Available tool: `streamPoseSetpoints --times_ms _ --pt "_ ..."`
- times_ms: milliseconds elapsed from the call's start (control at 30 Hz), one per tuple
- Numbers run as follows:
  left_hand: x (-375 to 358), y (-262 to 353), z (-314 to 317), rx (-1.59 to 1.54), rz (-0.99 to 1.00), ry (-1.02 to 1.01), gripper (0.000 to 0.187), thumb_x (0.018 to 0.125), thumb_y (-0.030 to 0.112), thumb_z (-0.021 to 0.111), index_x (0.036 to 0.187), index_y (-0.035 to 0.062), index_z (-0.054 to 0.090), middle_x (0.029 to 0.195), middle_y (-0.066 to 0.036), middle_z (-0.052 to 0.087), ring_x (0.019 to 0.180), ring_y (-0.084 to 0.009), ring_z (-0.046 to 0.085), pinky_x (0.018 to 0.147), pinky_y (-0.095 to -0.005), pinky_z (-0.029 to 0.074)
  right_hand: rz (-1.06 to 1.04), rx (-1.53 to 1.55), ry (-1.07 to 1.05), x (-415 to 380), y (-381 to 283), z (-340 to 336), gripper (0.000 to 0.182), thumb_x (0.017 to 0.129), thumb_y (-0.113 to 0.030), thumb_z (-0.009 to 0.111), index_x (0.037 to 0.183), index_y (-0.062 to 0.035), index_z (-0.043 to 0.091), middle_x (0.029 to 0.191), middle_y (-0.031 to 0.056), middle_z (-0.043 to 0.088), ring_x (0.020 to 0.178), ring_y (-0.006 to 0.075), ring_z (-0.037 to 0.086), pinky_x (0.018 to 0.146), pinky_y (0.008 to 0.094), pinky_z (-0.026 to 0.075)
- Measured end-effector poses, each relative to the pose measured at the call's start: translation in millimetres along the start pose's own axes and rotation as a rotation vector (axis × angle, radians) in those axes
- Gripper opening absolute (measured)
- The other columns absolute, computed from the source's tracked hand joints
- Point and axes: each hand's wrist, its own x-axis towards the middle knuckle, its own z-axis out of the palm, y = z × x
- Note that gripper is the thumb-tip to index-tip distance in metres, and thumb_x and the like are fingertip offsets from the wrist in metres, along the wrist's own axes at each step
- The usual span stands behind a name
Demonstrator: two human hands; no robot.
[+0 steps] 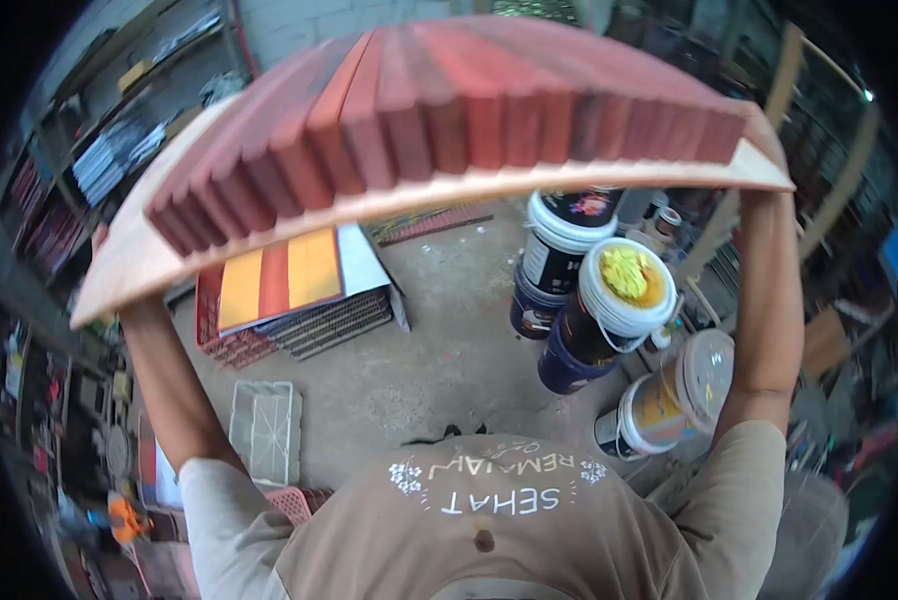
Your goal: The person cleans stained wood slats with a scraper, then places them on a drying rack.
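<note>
- Up at head height, both hands carry a long pale board (449, 190) loaded with a row of red blocks (449, 120); the right hand (764, 135) is clamped over the board's right end, its fingers wrapped on the edge.
- The left hand (104, 240) sits under the board's left end, mostly hidden, so I cannot tell how it grips; only the forearm shows rising to it.
- The blocks stand side by side across the board, touching one another, ends flush near the front edge.
- My judgement: to carry this well, keep the board level, both ends at equal height, and move slowly so no block slides off the front.
- Below, on the concrete floor (439, 340), paint buckets (609, 290) cluster at the right, one open with yellow inside.
- Left of them lies a stack of red and yellow panels (279, 280) on a crate, with a pale tray (266, 425) nearer the person.
- Shelves (99, 150) of goods line the far left wall.
</note>
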Motion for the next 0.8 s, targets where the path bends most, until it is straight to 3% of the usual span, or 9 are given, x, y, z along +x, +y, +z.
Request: streamPoseSetpoints --times_ms 67,133,200,333,567,600,733,800 --pt "34.8 5.4 -19.1 -0.013 0.046 -0.053 0.069 0.077 0.033 0.048 0.13 -0.0059 0.026 0.133 -0.021 0.034 0.121 -0.032 0.037 0.104 -0.0425 0.025 -0.139 -0.108 -0.165 58.9 -8.3 -41.6 0.022 0.078 -0.002 0.044 0.092 0.0081 0.057 0.088 0.0157 0.063 0.077 0.0194 0.063 0.07 0.0307 0.052" --pt "57.4 26.2 -65.2 -0.04 0.153 0.032 0.072 0.074 0.027 0.051 0.13 -0.0063 0.021 0.135 -0.022 0.028 0.123 -0.0332 0.032 0.105 -0.0437 0.022 -0.26 -0.141 -0.308 108.6 -12.4 -71.7 0.022 0.081 0.0 0.041 0.095 0.0099 0.055 0.09 0.0145 0.061 0.082 0.0187 0.062 0.072 0.0298 0.052" --pt "77.9 40.1 -91.4 0.063 0.309 0.302 0.075 0.068 0.021 0.056 0.128 -0.0074 0.022 0.131 -0.023 0.031 0.121 -0.0372 0.032 0.105 -0.0476 0.022 -0.251 0.049 -0.446 159.7 -13.6 -92.7 0.023 0.084 0.0 0.04 0.102 0.01 0.052 0.099 0.0153 0.058 0.09 0.0208 0.06 0.076 0.031 0.052" --pt "157.3 31.2 -116.3 -0.022 0.405 0.553 0.083 0.052 0.008 0.063 0.124 -0.0084 0.025 0.124 -0.024 0.036 0.119 -0.0405 0.033 0.105 -0.0506 0.022 -0.443 -0.167 -0.304 240.7 6.2 -120.7 0.023 0.084 -0.002 0.044 0.103 0.0072 0.052 0.1 0.0127 0.058 0.088 0.0184 0.059 0.075 0.0293 0.052" --pt "280.7 40.5 -324.7 -0.055 0.167 0.207 0.067 0.074 0.019 0.053 0.132 0.0042 0.023 0.136 -0.013 0.028 0.125 -0.0272 0.029 0.102 -0.0376 0.029 -0.57 -0.376 -0.089 348.0 29.4 -175.4 0.023 0.085 -0.006 0.05 0.106 0.0023 0.051 0.101 0.008 0.057 0.084 0.0141 0.059 0.073 0.0263 0.051" --pt "304.4 27.2 -351.9 -0.077 0.16 0.116 0.067 0.074 0.019 0.052 0.132 0.0032 0.022 0.136 -0.015 0.028 0.125 -0.0283 0.029 0.102 -0.0377 0.028 -0.572 -0.394 -0.06 360.5 30.9 -184.0 0.023 0.085 -0.007 0.051 0.106 0.0016 0.051 0.102 0.0073 0.057 0.084 0.0135 0.059 0.073 0.0259 0.05" --pt "397.3 -36.9 -400.9 -0.028 0.12 0.193 0.066 0.074 0.019 0.053 0.13 0.0007 0.023 0.134 -0.018 0.029 0.124 -0.0287 0.03 0.102 -0.0365 0.029 -0.546 -0.464 0.043 397.5 35.1 -200.2 0.023 0.085 -0.007 0.052 0.106 0.0016 0.052 0.101 0.007 0.058 0.085 0.0133 0.059 0.072 0.0256 0.05" --pt "436.0 -71.2 -437.7 -0.165 0.097 0.113 0.065 0.076 0.02 0.051 0.131 0.0004 0.024 0.134 -0.019 0.03 0.124 -0.0293 0.031 0.103 -0.0372 0.028 -0.509 -0.467 0.071 415.3 47.8 -207.2 0.023 0.085 -0.007 0.051 0.106 0.0022 0.052 0.101 0.0075 0.058 0.087 0.0139 0.058 0.074 0.0257 0.049"
